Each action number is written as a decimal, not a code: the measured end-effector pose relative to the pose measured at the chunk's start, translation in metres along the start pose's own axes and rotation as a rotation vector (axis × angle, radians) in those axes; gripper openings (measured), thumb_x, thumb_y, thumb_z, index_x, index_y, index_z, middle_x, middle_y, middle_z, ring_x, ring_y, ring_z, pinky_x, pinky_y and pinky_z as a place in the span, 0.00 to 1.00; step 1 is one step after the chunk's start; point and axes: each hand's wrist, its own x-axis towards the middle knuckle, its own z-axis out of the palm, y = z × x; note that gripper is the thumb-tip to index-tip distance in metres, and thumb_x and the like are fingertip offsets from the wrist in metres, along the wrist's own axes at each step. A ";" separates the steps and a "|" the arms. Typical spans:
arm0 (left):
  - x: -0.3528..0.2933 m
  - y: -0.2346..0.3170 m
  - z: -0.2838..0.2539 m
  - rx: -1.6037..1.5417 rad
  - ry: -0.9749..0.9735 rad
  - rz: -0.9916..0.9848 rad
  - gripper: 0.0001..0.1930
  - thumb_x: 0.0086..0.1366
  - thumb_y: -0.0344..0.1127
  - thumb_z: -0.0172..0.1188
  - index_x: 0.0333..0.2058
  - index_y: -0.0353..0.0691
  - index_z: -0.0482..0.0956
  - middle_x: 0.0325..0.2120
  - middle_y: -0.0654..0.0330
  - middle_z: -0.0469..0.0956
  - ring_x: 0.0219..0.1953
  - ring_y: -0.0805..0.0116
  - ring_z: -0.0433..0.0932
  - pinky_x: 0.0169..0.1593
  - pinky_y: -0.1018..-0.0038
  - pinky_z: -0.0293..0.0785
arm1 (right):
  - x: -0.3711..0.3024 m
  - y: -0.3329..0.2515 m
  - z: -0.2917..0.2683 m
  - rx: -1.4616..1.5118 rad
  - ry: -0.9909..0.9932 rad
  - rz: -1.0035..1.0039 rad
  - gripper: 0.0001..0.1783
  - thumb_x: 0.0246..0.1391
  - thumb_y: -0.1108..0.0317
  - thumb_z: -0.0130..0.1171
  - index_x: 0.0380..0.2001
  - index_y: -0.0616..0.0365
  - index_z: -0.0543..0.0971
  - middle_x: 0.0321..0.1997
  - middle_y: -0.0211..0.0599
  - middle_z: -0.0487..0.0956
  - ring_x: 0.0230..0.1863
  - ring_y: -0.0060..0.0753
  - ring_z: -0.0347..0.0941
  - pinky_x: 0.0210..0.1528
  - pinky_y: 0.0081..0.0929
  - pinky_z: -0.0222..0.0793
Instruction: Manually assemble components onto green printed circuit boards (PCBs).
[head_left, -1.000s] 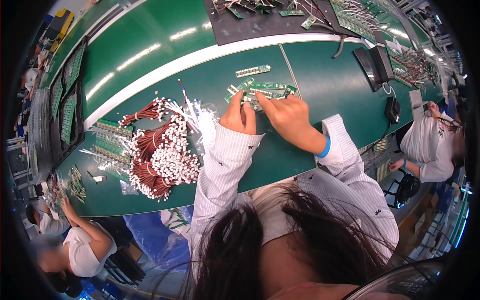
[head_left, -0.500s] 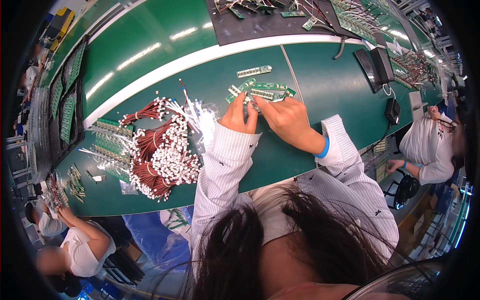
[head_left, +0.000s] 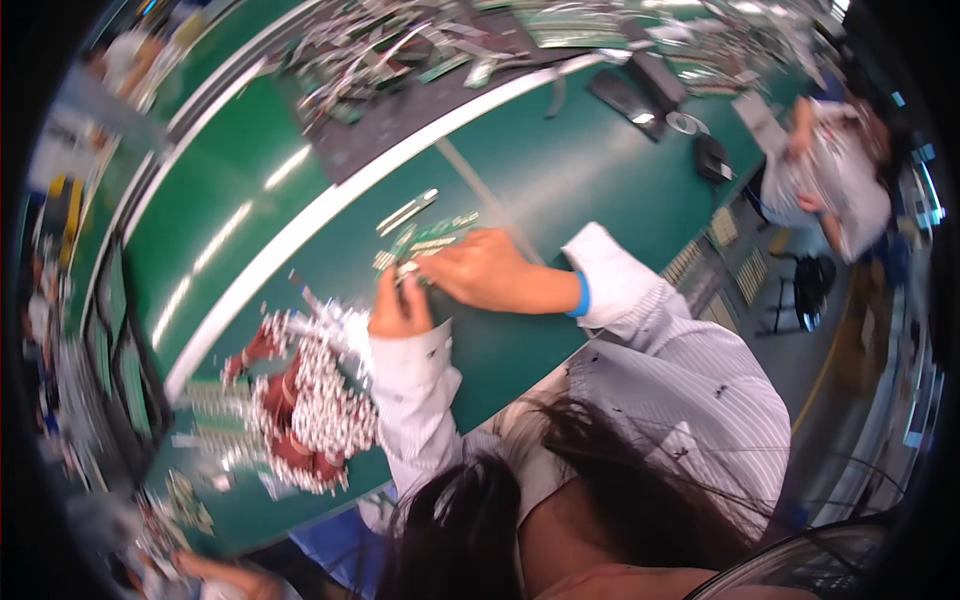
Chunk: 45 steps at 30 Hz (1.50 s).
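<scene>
My left hand (head_left: pixel 400 305) is closed, with thumb and finger pinching a narrow green circuit board (head_left: pixel 396 250). From the right, my right hand (head_left: pixel 482 272) reaches in with its fingertips pressed together at the same board. Motion blur and the fingers hide whatever small part it grips. Just beyond my fingers lie more green circuit boards (head_left: pixel 440 232), and a separate strip-shaped board (head_left: pixel 408 212) rests farther off. Left of my hands are bundles of dark red wires with white connectors (head_left: pixel 330 405), beside a pile of white leads (head_left: pixel 348 335).
Green boards (head_left: pixel 215 400) lie left of the wire bundles. A black mat (head_left: pixel 345 140) loaded with wired boards is across the white table ledge. At the far right are a black stand (head_left: pixel 625 100) and a black adapter (head_left: pixel 712 158). A co-worker (head_left: pixel 835 165) sits to the right.
The whole view has turned and blurred, so the table appears tilted and things sit farther left. My hands stay together at the board.
</scene>
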 end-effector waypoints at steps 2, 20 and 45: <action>-0.004 -0.006 -0.013 -0.328 -0.137 -0.177 0.18 0.63 0.37 0.43 0.50 0.34 0.65 0.21 0.59 0.73 0.22 0.74 0.71 0.28 0.79 0.68 | 0.006 0.002 -0.007 0.124 0.005 0.095 0.07 0.45 0.66 0.55 0.27 0.55 0.77 0.19 0.32 0.74 0.19 0.34 0.70 0.21 0.28 0.66; 0.000 -0.018 0.007 -0.379 -0.133 -0.041 0.20 0.67 0.38 0.31 0.45 0.31 0.67 0.22 0.58 0.73 0.24 0.75 0.70 0.33 0.80 0.67 | -0.108 0.246 -0.253 -0.996 0.406 0.904 0.14 0.54 0.56 0.45 0.29 0.53 0.75 0.22 0.47 0.76 0.25 0.54 0.72 0.28 0.47 0.66; 0.006 -0.016 0.018 0.178 -0.064 0.574 0.19 0.47 0.27 0.60 0.41 0.37 0.72 0.42 0.55 0.71 0.44 0.57 0.68 0.48 0.66 0.62 | -0.039 0.039 -0.032 -0.070 -0.323 -0.050 0.10 0.38 0.68 0.59 0.25 0.59 0.72 0.27 0.34 0.71 0.28 0.38 0.69 0.31 0.30 0.65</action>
